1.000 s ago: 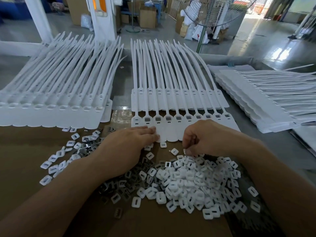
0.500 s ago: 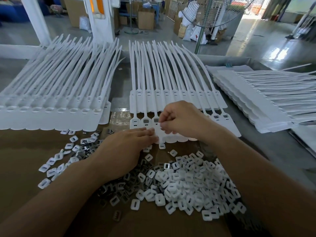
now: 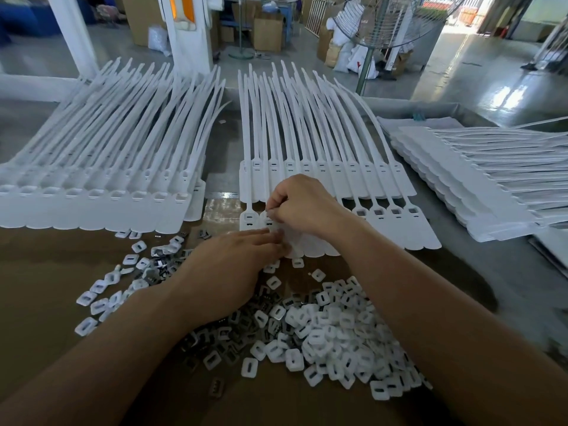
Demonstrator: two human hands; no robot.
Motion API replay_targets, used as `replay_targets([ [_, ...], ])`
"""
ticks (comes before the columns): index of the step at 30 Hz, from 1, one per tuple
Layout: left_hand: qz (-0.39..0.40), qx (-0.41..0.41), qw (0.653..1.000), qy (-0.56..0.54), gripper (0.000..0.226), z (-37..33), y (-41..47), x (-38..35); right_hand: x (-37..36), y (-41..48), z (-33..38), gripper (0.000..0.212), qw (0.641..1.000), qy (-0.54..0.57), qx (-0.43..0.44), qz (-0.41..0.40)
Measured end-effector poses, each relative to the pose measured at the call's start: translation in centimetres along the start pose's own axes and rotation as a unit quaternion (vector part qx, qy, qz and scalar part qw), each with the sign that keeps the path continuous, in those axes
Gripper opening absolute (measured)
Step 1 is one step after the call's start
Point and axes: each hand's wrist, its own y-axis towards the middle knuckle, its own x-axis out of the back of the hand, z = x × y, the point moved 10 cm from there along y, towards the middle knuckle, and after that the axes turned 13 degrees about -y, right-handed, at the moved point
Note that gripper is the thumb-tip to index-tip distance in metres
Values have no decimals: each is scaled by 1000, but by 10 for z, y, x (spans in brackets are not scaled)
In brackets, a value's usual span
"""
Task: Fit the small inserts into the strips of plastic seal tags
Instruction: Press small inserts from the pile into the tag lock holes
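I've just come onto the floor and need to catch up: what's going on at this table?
A person is fitting small white square plastic inserts, heaped in front, into a strip of white plastic seal tags lying partly on brown cardboard. The right hand pinches what looks like one insert at the second tag head from the left. The left hand lies flat on the strip's near edge, fingers straight. More strips are stacked on either side.

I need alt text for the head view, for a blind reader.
The right hand pinches an insert onto the strip, which the left hand holds down. Loose inserts lie heaped on cardboard below.
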Motion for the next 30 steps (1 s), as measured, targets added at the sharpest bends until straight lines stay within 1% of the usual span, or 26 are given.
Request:
replay_targets([
  [3, -3, -4, 1000, -1, 64, -2, 2, 1, -1, 1, 0, 16, 1000, -12, -7, 8],
  [8, 1, -2, 1000, 0, 64, -4, 2, 2, -3, 3, 3, 12, 999, -44, 4, 0],
  [13, 0, -1, 1000, 2, 63, -4, 2, 2, -2, 6, -6, 12, 999, -26, -29, -20],
  [16, 2, 3, 1000, 3, 64, -3, 2, 1, 1, 8, -6, 23, 999, -30, -35, -25],
  [17, 0, 2, 1000, 2, 64, -3, 2, 1, 1, 9, -6, 24, 999, -32, -36, -22],
  [20, -5, -3, 1000, 2, 63, -4, 3, 2, -1, 15, -8, 8, 998, -33, -47, 4],
  [26, 0, -1, 1000, -1, 65, -2, 0, 1, -9, 28, -15, 22, 993, -62, -81, 58],
  [30, -2, 0, 1000, -2, 64, -1, 1, 1, -7, 29, -9, 24, 991, -96, -63, 63],
])
